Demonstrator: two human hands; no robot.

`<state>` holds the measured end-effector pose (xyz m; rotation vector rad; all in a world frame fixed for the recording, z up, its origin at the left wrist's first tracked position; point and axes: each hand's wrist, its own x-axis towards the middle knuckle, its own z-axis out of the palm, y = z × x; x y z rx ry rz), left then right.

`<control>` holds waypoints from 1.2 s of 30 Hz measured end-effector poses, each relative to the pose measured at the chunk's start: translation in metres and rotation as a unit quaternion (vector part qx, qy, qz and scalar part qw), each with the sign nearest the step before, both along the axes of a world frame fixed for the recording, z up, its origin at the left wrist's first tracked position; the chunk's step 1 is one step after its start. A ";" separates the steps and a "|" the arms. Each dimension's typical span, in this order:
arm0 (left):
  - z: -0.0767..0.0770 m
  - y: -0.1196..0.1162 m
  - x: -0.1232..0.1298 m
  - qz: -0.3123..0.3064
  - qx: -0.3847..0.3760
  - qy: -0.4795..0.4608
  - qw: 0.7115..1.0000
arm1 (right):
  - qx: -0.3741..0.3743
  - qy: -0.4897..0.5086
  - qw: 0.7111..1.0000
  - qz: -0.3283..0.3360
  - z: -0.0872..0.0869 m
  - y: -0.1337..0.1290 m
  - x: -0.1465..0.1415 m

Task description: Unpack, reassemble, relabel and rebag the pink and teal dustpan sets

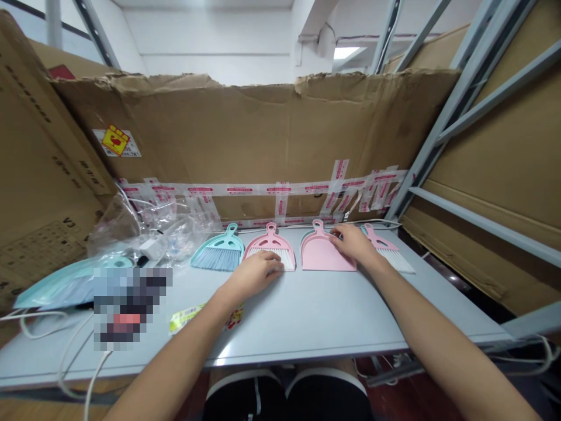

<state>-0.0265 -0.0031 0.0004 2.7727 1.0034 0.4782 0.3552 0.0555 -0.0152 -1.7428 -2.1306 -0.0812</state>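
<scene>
At the near edge of a pale grey table (pixel 280 333), just above the person's black shorts (pixel 284 397) with their white trim, both bare forearms reach forward across the top. The left hand (pixel 254 273) lies palm down, its fingers (pixel 274 266) loosely extended and not clenched, their tips resting on the pink mini broom (pixel 269 245) where the plastic head meets the white bristles; no firm grip shows. The right hand (pixel 355 242) sits a little farther on, relaxed and open, draped over the upper right edge of the pink dustpan (pixel 324 254), which lies flat on the table. Just beside that hand, to its right, a second pink broom (pixel 390 254) lies with its white bristles angled outward. Left of the first broom lies a teal broom (pixel 218 252) with blue bristles, and farther left a teal dustpan (pixel 65 286) lies partly hidden by a pixelated patch (pixel 131 307). A yellow-green packet (pixel 188 318) sits near the left forearm, and white cables (pixel 39 324) trail over the left side. Farther back are a crumpled clear plastic bag (pixel 144 231) and a torn cardboard sheet (pixel 263 128) banded with red-and-white tape (pixel 263 190), with grey metal shelving (pixel 456 99) to the right.
</scene>
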 end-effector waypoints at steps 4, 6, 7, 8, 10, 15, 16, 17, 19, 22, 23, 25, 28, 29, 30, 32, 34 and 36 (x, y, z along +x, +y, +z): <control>0.002 0.001 0.000 0.007 -0.001 -0.001 1.000 | 0.001 0.007 1.000 -0.002 0.001 0.001 -0.003; 0.003 0.001 -0.001 0.004 -0.002 -0.005 1.000 | 0.000 0.012 1.000 -0.008 0.003 -0.001 -0.005; 0.003 0.001 -0.001 0.001 -0.004 -0.006 1.000 | -0.006 0.015 1.000 -0.009 0.005 -0.002 -0.007; 0.003 0.002 -0.002 -0.002 -0.006 -0.007 1.000 | -0.014 0.017 1.000 -0.008 0.006 -0.003 -0.008; 0.003 0.002 -0.002 -0.010 -0.011 -0.012 1.000 | -0.027 0.021 0.999 -0.011 0.008 -0.005 -0.010; 0.004 0.001 -0.001 -0.009 -0.003 -0.029 1.000 | -0.030 0.017 0.999 -0.017 0.009 -0.006 -0.013; 0.004 0.000 0.000 -0.003 0.006 -0.036 0.999 | -0.030 0.015 0.999 -0.016 0.009 -0.006 -0.014; 0.005 -0.001 0.000 0.000 0.016 -0.044 0.999 | -0.030 0.014 0.999 -0.016 0.009 -0.006 -0.014; 0.005 -0.003 0.003 -0.008 0.031 -0.055 0.998 | -0.031 0.013 0.999 -0.017 0.008 -0.005 -0.014; 0.003 -0.007 0.007 -0.035 0.025 -0.038 0.998 | -0.027 0.019 0.999 -0.008 0.007 -0.005 -0.014; 0.002 -0.008 0.008 -0.037 0.019 -0.027 0.999 | -0.025 0.022 0.999 -0.004 0.007 -0.005 -0.014; 0.000 -0.009 0.010 -0.037 0.011 -0.015 0.999 | -0.022 0.025 0.999 0.000 0.006 -0.005 -0.013; -0.004 -0.005 0.010 -0.038 0.009 -0.020 0.999 | -0.021 0.026 0.999 -0.003 0.004 -0.004 -0.013; -0.005 -0.003 0.010 -0.038 0.007 -0.024 0.999 | -0.021 0.028 0.999 -0.003 0.004 -0.004 -0.012; -0.005 -0.001 0.009 -0.037 0.002 -0.027 0.999 | -0.021 0.029 0.999 -0.003 0.004 -0.004 -0.012; -0.007 0.003 0.009 -0.033 -0.010 -0.034 0.999 | -0.020 0.032 0.999 0.000 0.004 -0.004 -0.013; -0.008 0.005 0.008 -0.030 -0.022 -0.037 0.999 | -0.021 0.036 0.999 0.000 0.004 -0.004 -0.013; -0.009 0.007 0.008 -0.030 -0.031 -0.035 0.998 | -0.022 0.039 0.999 -0.003 0.005 -0.004 -0.014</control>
